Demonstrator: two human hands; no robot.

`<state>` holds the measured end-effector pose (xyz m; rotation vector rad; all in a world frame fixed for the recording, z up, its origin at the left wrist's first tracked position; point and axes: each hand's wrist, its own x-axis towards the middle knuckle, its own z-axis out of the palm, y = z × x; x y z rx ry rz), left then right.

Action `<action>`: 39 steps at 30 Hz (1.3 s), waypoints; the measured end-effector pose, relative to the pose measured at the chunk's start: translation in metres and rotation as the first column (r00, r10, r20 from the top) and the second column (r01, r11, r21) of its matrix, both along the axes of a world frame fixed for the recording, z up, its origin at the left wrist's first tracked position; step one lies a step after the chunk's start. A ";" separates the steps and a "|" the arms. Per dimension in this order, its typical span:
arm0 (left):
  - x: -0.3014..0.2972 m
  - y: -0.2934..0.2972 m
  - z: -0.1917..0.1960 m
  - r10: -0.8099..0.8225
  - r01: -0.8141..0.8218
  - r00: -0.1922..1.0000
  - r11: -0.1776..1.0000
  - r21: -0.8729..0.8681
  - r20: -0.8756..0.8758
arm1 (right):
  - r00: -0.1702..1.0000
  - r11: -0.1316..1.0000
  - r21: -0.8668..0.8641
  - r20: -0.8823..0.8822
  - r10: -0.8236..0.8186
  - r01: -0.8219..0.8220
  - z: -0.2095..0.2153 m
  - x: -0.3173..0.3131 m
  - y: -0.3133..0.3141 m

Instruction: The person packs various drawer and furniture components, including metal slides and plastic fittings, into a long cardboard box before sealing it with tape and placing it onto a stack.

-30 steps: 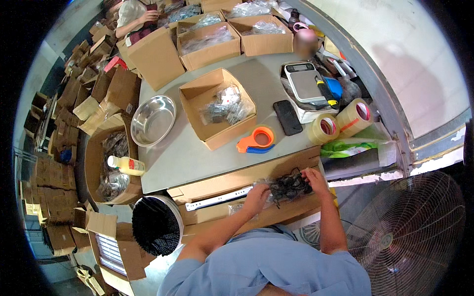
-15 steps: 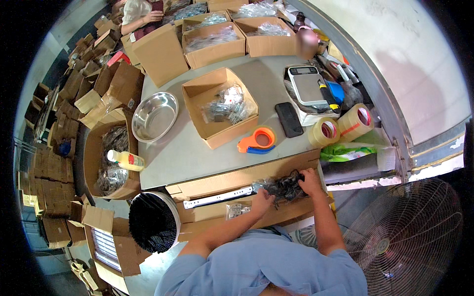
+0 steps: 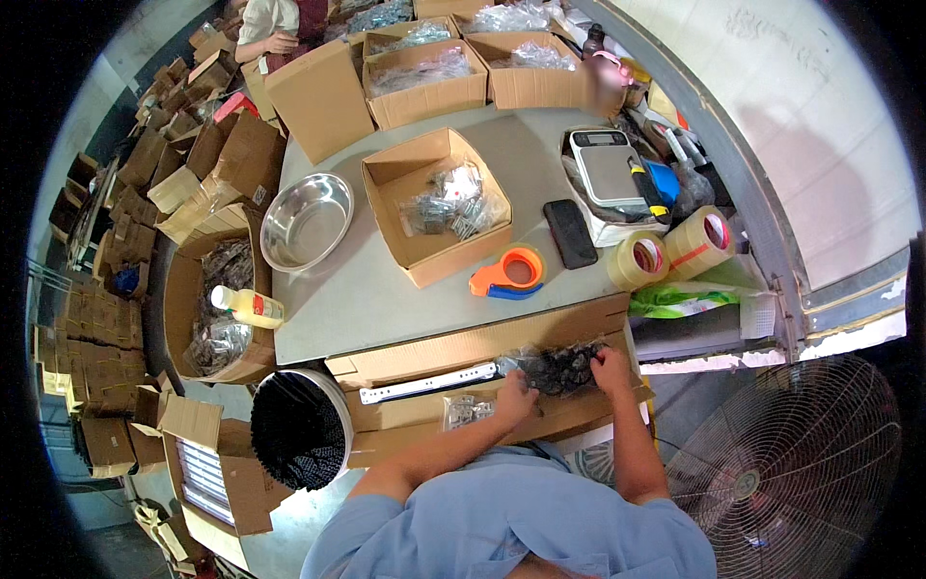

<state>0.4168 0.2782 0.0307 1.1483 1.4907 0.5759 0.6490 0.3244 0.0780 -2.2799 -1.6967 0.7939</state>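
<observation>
A long open cardboard carton lies in front of me. Inside it rests a white metal drawer slide. At the slide's right end is a clear plastic bag with dark black contents; what these contents are I cannot make out. My left hand has its fingers curled at the bag's left part, near the slide's end. My right hand pinches the bag's right end with fingers and thumb together. A small clear packet of metal hardware lies nearer me, left of my left hand.
Beyond are a carton of bagged parts, a steel bowl, a tape dispenser, a phone, a scale and tape rolls. A black-filled bucket stands left, a fan right. Another person's hand shows far left.
The black-filled bag is stretched out flatter and longer to the right. My right hand has shifted slightly right and down, and my left hand slightly down.
</observation>
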 end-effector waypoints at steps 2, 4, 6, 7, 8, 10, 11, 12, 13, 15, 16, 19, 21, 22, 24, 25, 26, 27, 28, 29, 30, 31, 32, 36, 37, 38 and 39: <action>-0.002 0.001 0.014 -0.051 0.051 0.998 0.999 0.004 -0.032 | 0.998 0.999 0.040 0.069 0.013 -0.016 -0.008 0.003 -0.005; -0.004 0.001 0.019 -0.047 0.047 0.999 0.999 -0.017 0.019 | 0.990 0.996 0.080 0.138 0.029 -0.040 -0.009 0.002 -0.007; -0.002 0.001 0.010 -0.017 0.018 1.000 0.996 0.089 -0.006 | 1.000 0.992 0.124 0.010 -0.021 0.019 -0.003 -0.002 -0.005; -0.002 0.001 0.006 0.007 -0.002 1.000 0.981 0.192 -0.026 | 1.000 0.992 0.126 0.010 -0.009 0.008 0.005 -0.006 -0.004; -0.004 0.003 0.007 0.021 -0.016 0.999 0.981 0.193 -0.027 | 0.999 0.995 0.093 0.026 -0.031 0.028 0.015 -0.011 -0.003; -0.010 0.009 0.011 -0.075 0.091 0.987 0.991 0.103 -0.143 | 0.998 0.998 0.063 0.044 -0.033 0.031 0.025 -0.018 0.001; -0.014 0.009 0.021 -0.056 0.072 0.988 0.992 0.106 -0.144 | 0.991 0.990 0.140 0.133 0.013 -0.032 0.026 -0.019 0.006; -0.024 0.006 0.030 -0.113 0.113 0.994 0.988 0.104 -0.004 | 0.973 0.972 0.211 0.224 0.054 -0.103 0.027 -0.021 0.013; -0.038 0.001 0.040 -0.161 0.147 0.978 0.983 0.107 0.133 | 0.972 0.969 0.211 0.220 0.083 -0.131 0.035 -0.030 0.023; -0.083 -0.003 0.076 -0.519 0.507 0.851 0.852 0.133 0.078 | 0.925 0.986 0.162 -0.369 0.086 -0.027 0.052 -0.060 0.052; -0.108 -0.006 0.106 -0.659 0.641 0.747 0.748 0.170 0.087 | 0.722 0.992 0.063 -0.691 -0.035 0.108 0.049 -0.079 0.066; -0.169 -0.051 0.057 -0.711 0.741 0.670 0.660 0.127 -0.216 | 0.061 0.958 -0.257 -0.966 -0.251 -0.127 0.075 -0.156 0.113; -0.195 -0.065 0.059 -0.651 0.737 0.633 0.673 0.067 -0.418 | -0.113 0.842 -0.533 -0.834 -0.540 -0.089 0.068 -0.209 0.147; -0.195 -0.066 0.067 -0.640 0.725 0.642 0.685 0.065 -0.421 | -0.107 0.840 -0.532 -0.834 -0.541 -0.105 0.070 -0.233 0.163; -0.180 -0.059 0.088 -0.695 0.784 0.523 0.619 -0.041 -0.494 | -0.164 0.801 -0.597 -0.787 -0.595 -0.040 0.076 -0.266 0.187; -0.175 -0.056 0.086 -0.678 0.766 0.541 0.641 -0.041 -0.497 | -0.150 0.801 -0.595 -0.788 -0.597 -0.064 0.076 -0.279 0.192; -0.168 -0.050 0.081 -0.651 0.723 0.633 0.690 0.022 -0.419 | -0.152 0.790 -0.610 -0.778 -0.610 -0.052 0.078 -0.286 0.197; -0.163 -0.043 0.076 -0.615 0.672 0.714 0.736 0.083 -0.333 | -0.153 0.780 -0.625 -0.768 -0.622 -0.037 0.079 -0.292 0.202; -0.156 -0.036 0.070 -0.600 0.659 0.727 0.747 0.092 -0.334 | -0.131 0.769 -0.639 -0.762 -0.634 -0.007 0.080 -0.298 0.205; -0.146 -0.028 0.065 -0.645 0.695 0.692 0.717 0.057 -0.325 | -0.118 0.775 -0.632 -0.769 -0.629 -0.009 0.076 -0.297 0.213; -0.141 -0.023 0.059 -0.689 0.731 0.653 0.682 0.025 -0.314 | -0.206 0.684 -0.727 -0.679 -0.704 0.059 0.071 -0.299 0.221; -0.138 -0.019 0.045 -0.683 0.728 0.659 0.684 0.041 -0.315 | -0.304 0.577 -0.808 -0.583 -0.754 0.120 0.064 -0.297 0.231; -0.138 -0.016 0.033 -0.701 0.756 0.634 0.650 0.074 -0.326 | -0.259 0.662 -0.732 -0.678 -0.688 0.160 0.060 -0.300 0.230; -0.143 -0.006 0.037 -0.740 0.749 0.657 0.662 0.014 -0.145 | -0.294 0.797 -0.605 -0.759 -0.580 -0.010 0.058 -0.278 0.212; -0.143 -0.009 0.032 -0.758 0.767 0.637 0.642 0.013 -0.137 | -0.282 0.797 -0.604 -0.761 -0.584 -0.021 0.068 -0.280 0.195; -0.140 -0.014 0.030 -0.727 0.737 0.667 0.675 0.008 -0.163 | -0.255 0.864 -0.503 -0.839 -0.480 0.032 0.081 -0.281 0.175; -0.136 -0.019 0.029 -0.693 0.706 0.696 0.708 0.004 -0.189 | -0.223 0.915 -0.394 -0.902 -0.369 0.082 0.092 -0.278 0.156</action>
